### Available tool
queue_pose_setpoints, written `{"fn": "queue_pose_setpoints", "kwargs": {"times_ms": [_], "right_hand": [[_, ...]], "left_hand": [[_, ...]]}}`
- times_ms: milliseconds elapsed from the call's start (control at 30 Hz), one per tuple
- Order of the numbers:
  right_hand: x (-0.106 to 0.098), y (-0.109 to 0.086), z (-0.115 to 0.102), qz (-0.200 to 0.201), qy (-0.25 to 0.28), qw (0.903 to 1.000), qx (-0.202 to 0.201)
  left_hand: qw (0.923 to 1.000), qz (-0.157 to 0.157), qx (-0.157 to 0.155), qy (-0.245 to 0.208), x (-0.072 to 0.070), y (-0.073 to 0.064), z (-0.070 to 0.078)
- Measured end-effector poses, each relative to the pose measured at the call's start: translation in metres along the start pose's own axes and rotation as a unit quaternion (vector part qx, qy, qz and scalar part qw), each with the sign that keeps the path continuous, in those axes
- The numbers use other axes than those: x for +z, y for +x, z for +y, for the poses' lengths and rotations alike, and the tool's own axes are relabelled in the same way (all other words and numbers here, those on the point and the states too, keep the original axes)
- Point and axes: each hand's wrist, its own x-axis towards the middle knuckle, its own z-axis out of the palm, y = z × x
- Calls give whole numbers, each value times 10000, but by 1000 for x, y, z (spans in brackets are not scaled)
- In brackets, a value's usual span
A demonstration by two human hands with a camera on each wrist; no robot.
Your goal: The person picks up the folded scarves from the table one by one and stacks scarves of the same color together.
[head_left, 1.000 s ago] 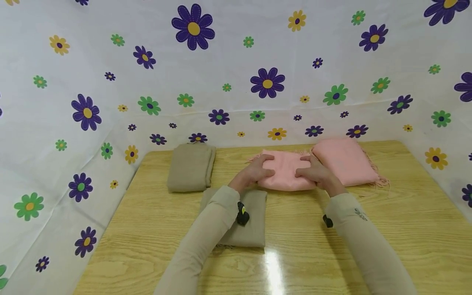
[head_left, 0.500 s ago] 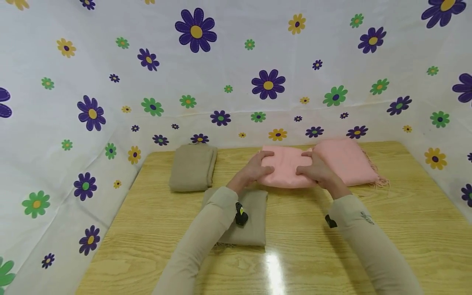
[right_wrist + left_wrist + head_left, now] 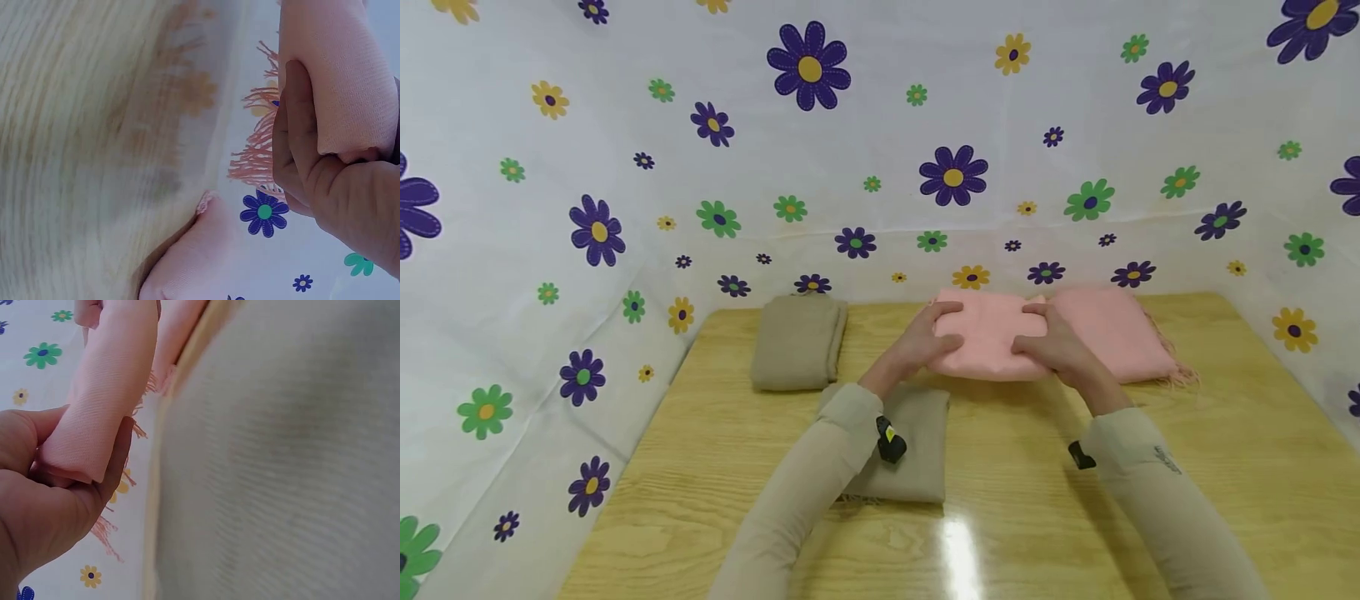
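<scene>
Between my two hands is a folded pink fringed scarf point(image 3: 988, 329), raised off the table near its back edge. My left hand point(image 3: 917, 340) grips its left end, with the thumb on one face and fingers curled on the other, as the left wrist view shows of the scarf point(image 3: 112, 381). At the right end, my right hand point(image 3: 1062, 346) pinches it the same way. In the right wrist view, loose fringe hangs beyond the right hand point(image 3: 331, 178). A second folded pink scarf point(image 3: 1112, 333) lies just behind and right of my right hand, partly covered by it.
One folded beige cloth point(image 3: 793, 346) lies at the back left of the wooden table point(image 3: 1015, 517). Another beige cloth point(image 3: 925, 454), with fringe at its near edge, lies under my left forearm. A flower-print sheet point(image 3: 880, 125) hangs behind and at both sides.
Both hands have lifted the pink scarf slightly, and its near edge has risen from the table. The head view has shifted a little. The other cloths stay put.
</scene>
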Motion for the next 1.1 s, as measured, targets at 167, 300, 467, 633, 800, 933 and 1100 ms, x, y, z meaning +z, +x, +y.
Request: {"fn": "queue_pose_setpoints", "kwargs": {"times_ms": [167,300,467,633,800,933,1100], "right_hand": [[-3,-5,-4,26,23,10000,-59],[-3,-12,-6,92,167,9996,-195],[-5,-20,-6,220,290,9991,-218],[-6,-25,-4,258,433,9984,-256],[-9,-33,3,273,663,9966,-395],[-7,-36,8,205,999,9929,-619],[-11,-38,11,282,1333,9876,-784]], "left_hand": [[9999,45,147,-32,-3,-6,7],[9998,85,196,25,-2,-12,12],[9995,95,288,51,0,-17,18],[9989,158,425,-103,0,-20,19],[9988,63,454,-195,3,-21,15],[9977,-59,252,-623,3,-25,13],[9941,-256,264,-1018,5,-25,19]]}}
